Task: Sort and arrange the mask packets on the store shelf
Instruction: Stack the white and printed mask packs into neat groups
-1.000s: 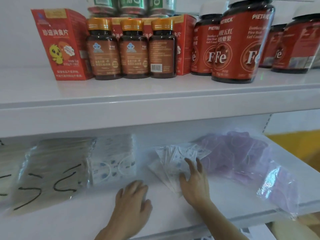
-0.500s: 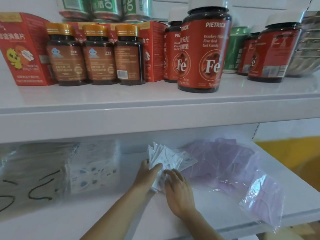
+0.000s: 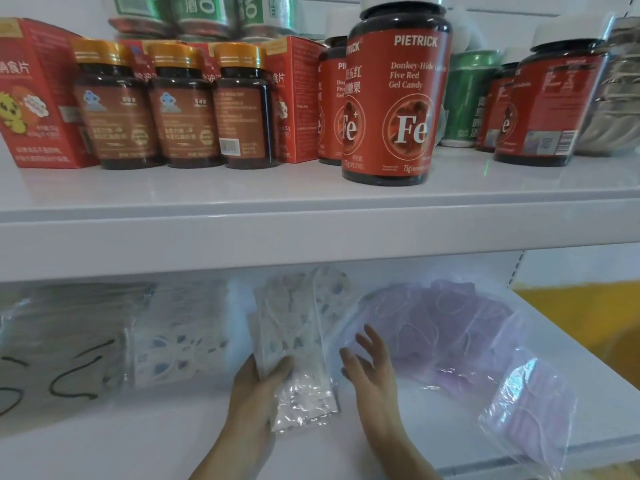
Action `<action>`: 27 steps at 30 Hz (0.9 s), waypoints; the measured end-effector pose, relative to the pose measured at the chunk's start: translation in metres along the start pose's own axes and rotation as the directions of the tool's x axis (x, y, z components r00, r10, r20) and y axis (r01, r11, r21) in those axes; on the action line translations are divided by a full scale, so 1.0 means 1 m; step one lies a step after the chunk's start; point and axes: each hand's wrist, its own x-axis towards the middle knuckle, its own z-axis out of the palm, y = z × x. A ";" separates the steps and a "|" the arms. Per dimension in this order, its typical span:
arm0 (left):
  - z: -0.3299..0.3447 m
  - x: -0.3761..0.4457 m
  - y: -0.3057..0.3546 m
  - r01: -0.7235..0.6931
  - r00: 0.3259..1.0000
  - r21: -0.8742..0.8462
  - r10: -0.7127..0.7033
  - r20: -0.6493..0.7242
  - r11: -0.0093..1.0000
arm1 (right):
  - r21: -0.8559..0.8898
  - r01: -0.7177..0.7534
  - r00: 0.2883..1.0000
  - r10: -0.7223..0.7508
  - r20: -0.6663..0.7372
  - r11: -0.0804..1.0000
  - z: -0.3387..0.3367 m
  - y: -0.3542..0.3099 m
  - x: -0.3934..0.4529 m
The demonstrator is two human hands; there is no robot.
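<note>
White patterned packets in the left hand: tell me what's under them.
The left hand grips the white packets from below, over the bare shelf. Whatever lies directly beneath the stack is covered.

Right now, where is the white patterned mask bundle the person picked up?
In the head view, the white patterned mask bundle sits centre on the lower shelf, gripped by the left hand, between the matching patterned packet and the purple packets.
</note>
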 end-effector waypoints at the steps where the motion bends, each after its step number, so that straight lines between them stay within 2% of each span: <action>1: 0.001 -0.006 0.003 -0.017 0.999 0.009 0.016 0.046 1.000 | 0.046 -0.061 0.997 0.059 0.056 0.997 0.001 -0.005 0.001; 3: 0.001 -0.012 0.006 -0.049 0.989 0.127 0.030 0.146 0.991 | 0.004 -0.072 0.984 0.071 0.163 0.997 0.008 -0.019 0.006; 6: -0.002 -0.015 0.010 -0.053 0.980 0.278 -0.004 0.201 0.959 | -0.197 0.040 0.949 0.025 0.316 0.980 0.020 -0.035 0.020; 8: -0.007 -0.014 0.009 -0.011 0.966 0.222 -0.047 0.256 0.975 | -0.317 0.134 0.900 0.019 0.436 0.939 0.026 -0.043 0.026; 12: -0.021 -0.015 0.014 0.142 0.934 -0.055 -0.116 0.337 0.988 | -0.519 0.321 0.816 0.047 0.576 0.792 0.024 -0.072 0.035; 14: -0.032 -0.011 0.017 0.045 0.969 -0.112 -0.016 0.245 0.993 | -0.629 0.447 0.766 0.091 0.636 0.636 0.023 -0.090 0.036; 16: -0.052 -0.008 0.021 -0.101 0.983 -0.042 0.106 0.152 0.994 | -0.706 0.604 0.705 0.165 0.690 0.370 0.026 -0.101 0.035; 18: -0.074 -0.007 0.023 -0.265 0.957 0.176 0.237 0.165 0.948 | -0.665 0.739 0.633 0.225 0.741 0.111 0.036 -0.101 0.029; 20: -0.090 -0.005 0.021 -0.383 0.917 0.401 0.289 0.275 0.832 | -0.593 0.805 0.578 0.212 0.788 0.007 0.045 -0.094 0.021; 22: -0.090 -0.002 0.018 -0.421 0.897 0.485 0.275 0.345 0.767 | -0.571 0.821 0.560 0.165 0.812 0.018 0.052 -0.085 0.017; 25: -0.076 -0.001 0.011 -0.465 0.880 0.577 0.282 0.382 0.671 | -0.612 0.777 0.599 0.125 0.791 0.147 0.059 -0.076 0.020; 27: -0.069 0.001 0.007 -0.466 0.881 0.563 0.300 0.365 0.683 | -0.631 0.740 0.624 0.112 0.773 0.234 0.060 -0.074 0.021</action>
